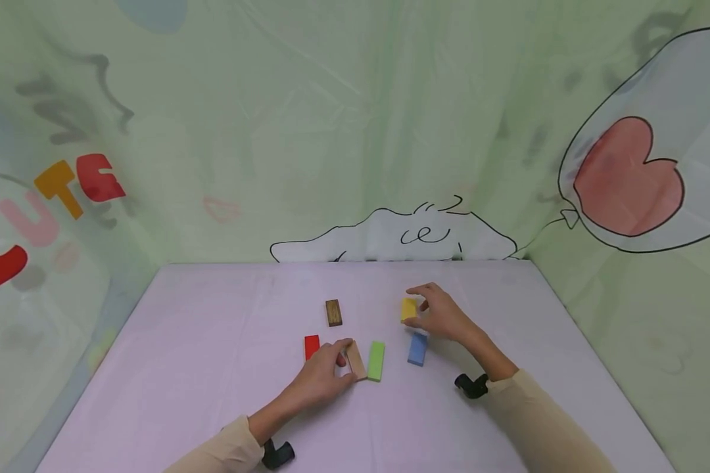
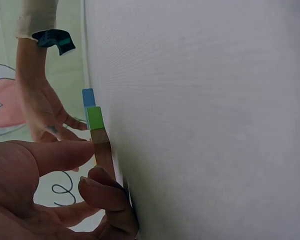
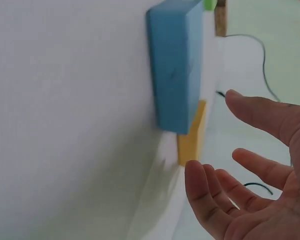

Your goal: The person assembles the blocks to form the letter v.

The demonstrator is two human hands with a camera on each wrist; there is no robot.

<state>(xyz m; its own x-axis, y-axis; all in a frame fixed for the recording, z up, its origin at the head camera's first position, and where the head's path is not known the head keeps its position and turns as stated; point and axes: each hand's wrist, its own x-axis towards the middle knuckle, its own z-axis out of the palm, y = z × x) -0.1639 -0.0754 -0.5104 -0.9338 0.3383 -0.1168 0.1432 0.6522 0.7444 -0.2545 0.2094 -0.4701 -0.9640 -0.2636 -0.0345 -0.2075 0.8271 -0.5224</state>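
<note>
Low in the head frame, the left hand (image 1: 322, 376) pinches a tan block (image 1: 357, 361) between red (image 1: 311, 345) and green (image 1: 375, 361) blocks; right of centre, beyond a blue block (image 1: 417, 349), the right hand (image 1: 444, 314) spans a yellow block (image 1: 409, 310), its parted fingers shown clear of it only in the right wrist view. A dark brown block (image 1: 334, 313) lies mid-frame on the lilac tabletop (image 1: 213, 328), with a printed green curtain (image 1: 272, 131) filling the top.

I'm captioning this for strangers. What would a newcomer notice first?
Probably the big balloon with its red heart, at the head view's upper right. Then, lower down, the left hand at the pale wooden block beside the green block, and the right hand at the yellow block beyond the blue block.
</note>
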